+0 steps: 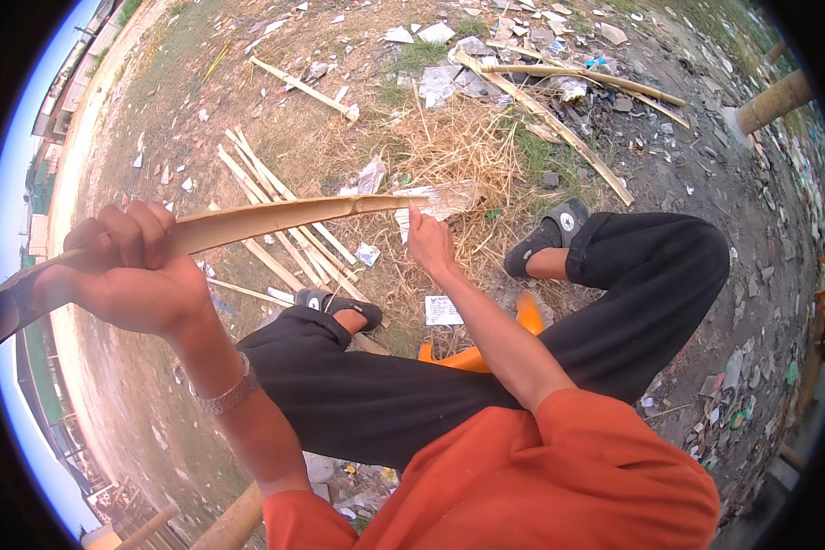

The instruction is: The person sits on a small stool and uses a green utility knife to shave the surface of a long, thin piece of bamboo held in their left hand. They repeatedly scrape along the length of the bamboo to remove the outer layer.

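Note:
My left hand (133,270) is wrapped round a long split bamboo strip (270,218), gripping it near its wide, darker end at the left. The strip runs across in front of me, slightly curved, with a node towards its narrow right end. At that narrow end my right hand (431,243) is closed, its fingertips against the bamboo's lower edge. Whether those fingers hold anything else is hidden. Under the strip, several thin pale bamboo slats (289,234) lie loosely together on the ground by my left shoe (339,307).
A heap of dry straw-like shavings (458,151) lies ahead, with longer bamboo pieces (559,128) beyond it at right. An orange plastic seat (467,359) shows beneath my legs. A printed white card (444,310) lies between my feet. Rubble and litter cover the right; a thick pole (775,103) stands there.

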`<state>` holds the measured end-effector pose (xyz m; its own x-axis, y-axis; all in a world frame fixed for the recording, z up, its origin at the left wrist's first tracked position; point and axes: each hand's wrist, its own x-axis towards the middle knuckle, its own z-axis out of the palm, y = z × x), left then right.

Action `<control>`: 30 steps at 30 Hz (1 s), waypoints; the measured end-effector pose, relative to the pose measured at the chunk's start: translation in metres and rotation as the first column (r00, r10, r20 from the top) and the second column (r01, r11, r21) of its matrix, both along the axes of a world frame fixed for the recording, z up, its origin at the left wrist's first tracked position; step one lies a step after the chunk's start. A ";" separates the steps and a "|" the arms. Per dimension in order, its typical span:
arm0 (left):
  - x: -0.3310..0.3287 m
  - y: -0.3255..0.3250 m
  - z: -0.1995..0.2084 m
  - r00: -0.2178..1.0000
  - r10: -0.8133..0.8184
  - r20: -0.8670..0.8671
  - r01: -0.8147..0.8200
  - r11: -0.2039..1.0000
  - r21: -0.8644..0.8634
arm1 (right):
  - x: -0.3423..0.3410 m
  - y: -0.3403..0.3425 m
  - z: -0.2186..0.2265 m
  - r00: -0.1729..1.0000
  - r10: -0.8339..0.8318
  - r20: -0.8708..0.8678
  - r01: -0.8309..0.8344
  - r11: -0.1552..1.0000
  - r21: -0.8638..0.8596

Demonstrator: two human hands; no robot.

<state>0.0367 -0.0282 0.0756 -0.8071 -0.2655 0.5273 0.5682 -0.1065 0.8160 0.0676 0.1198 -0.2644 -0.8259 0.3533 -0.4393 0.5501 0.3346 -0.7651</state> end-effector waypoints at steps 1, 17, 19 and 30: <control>0.001 0.001 0.001 1.000 -0.003 -0.003 0.003 1.000 -0.011 | 0.000 -0.005 0.010 0.998 -0.003 -0.065 0.004 1.000 0.010; -0.004 -0.003 0.003 0.997 0.082 -0.003 -0.082 0.996 -0.030 | 0.010 0.001 -0.029 0.998 -0.056 0.038 0.053 0.994 0.094; -0.003 0.006 0.004 0.997 0.075 -0.004 -0.075 0.996 -0.041 | 0.005 -0.003 -0.024 0.979 -0.077 -0.191 0.094 0.992 0.081; -0.003 0.006 0.002 0.996 0.091 0.015 -0.089 0.994 -0.066 | -0.005 -0.008 -0.028 0.998 -0.058 0.019 0.056 0.994 0.093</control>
